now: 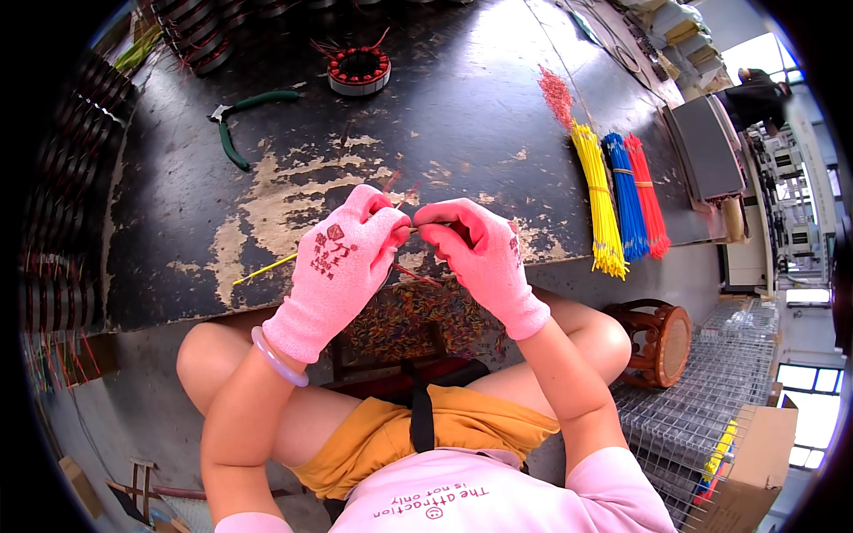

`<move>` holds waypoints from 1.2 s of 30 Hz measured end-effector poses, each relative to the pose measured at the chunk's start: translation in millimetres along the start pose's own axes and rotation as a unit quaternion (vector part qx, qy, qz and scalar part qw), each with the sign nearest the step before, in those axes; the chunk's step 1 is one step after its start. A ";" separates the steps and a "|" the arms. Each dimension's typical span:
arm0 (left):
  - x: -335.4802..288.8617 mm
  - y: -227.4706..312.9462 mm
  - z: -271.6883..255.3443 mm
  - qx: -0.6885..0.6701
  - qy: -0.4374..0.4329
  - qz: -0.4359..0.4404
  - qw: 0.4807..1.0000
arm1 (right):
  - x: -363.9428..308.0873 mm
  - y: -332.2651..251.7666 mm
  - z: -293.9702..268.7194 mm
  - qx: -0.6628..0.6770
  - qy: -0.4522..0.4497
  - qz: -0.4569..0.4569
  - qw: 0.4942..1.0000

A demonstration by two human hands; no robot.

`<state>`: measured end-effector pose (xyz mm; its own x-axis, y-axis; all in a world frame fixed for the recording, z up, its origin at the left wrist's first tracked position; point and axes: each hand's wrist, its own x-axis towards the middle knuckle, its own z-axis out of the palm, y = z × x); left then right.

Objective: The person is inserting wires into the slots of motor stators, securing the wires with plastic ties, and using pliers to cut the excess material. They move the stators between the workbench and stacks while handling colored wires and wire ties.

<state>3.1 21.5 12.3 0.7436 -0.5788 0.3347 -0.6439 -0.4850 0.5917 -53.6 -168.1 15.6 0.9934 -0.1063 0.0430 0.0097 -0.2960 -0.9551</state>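
Seemingly we were partway, L hand (350, 238) & R hand (475, 258) pinching a thin wire (413, 230) over the bench (471, 115), progress on it too small to tell, w/ tied bundles (597, 200) at R prob. left.

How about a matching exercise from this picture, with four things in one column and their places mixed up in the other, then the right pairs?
Things:
1. pliers
2. blue wires
3. bracelet
4. gloves

Places:
A. around the left forearm
B. on the table, left of the ring of red coils
C. on the left hand and right hand
D. between the yellow wires and the red wires

Right pairs: 1-B, 2-D, 3-A, 4-C
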 end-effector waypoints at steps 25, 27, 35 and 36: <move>6.6 6.2 23.2 -0.023 0.014 0.009 1.000 | 5.7 3.5 -29.5 -0.094 -0.041 -0.012 0.995; 6.5 4.4 20.2 -0.019 0.017 0.004 1.000 | 5.3 -5.8 -28.0 -0.290 -0.038 -0.186 0.938; 10.2 -7.9 45.5 0.029 0.056 0.083 0.995 | 2.2 28.2 -39.1 -0.415 -0.040 -0.268 0.868; 7.4 -3.5 43.1 0.032 0.029 0.044 0.998 | 0.3 28.0 -39.5 -0.425 -0.042 -0.271 0.862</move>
<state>3.0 -9.4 -18.9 0.6915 -0.5834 0.4259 -0.7161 -0.4760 0.5105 -57.6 -213.9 0.5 0.8746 0.3252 0.3596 0.4233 -0.8738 -0.2394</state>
